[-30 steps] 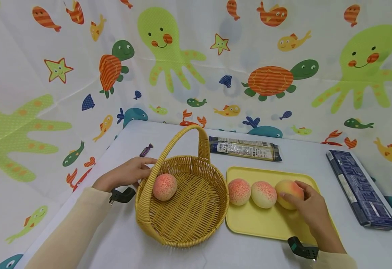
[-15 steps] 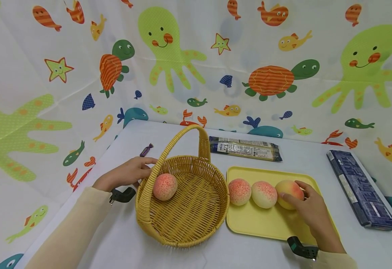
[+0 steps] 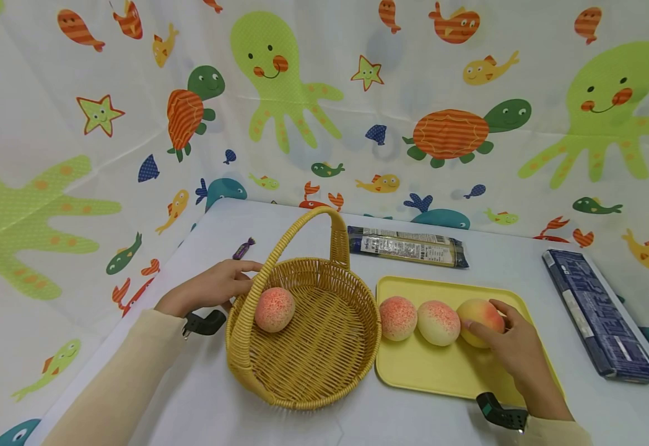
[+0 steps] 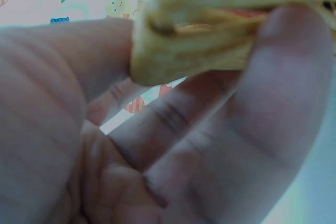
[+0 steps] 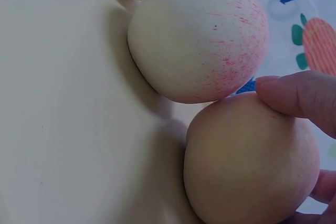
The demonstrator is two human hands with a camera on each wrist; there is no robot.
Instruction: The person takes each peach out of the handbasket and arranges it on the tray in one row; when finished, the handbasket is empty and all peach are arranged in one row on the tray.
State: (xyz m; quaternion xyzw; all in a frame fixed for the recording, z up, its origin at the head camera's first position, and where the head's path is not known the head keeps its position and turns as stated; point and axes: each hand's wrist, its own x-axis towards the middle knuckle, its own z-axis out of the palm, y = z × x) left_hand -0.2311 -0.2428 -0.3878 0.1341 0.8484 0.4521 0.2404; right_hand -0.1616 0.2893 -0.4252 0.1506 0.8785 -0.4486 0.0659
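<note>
My left hand [image 3: 213,286] holds the rim of a wicker basket [image 3: 319,353] on its left side, beside the base of the tall handle. In the left wrist view, thumb and fingers lie on both sides of the woven edge [image 4: 194,51]. One pink-speckled peach [image 3: 275,310] sits inside the basket by the handle. Over the yellow tray [image 3: 430,371], my right hand [image 3: 519,350] grips a yellow peach [image 3: 475,322] with a red blush; part of it is hidden by the fingers. Two paler peaches, one reddish [image 3: 398,318] and one cream [image 3: 438,323], lie in a row to its left.
Behind the tray lie long dark-and-gold packets [image 3: 408,246]. A blue box [image 3: 600,314] rests at the right, and a small purple wrapped candy [image 3: 243,248] is left of the basket. A curtain [image 3: 324,111] with sea animals hangs behind the white table [image 3: 324,430].
</note>
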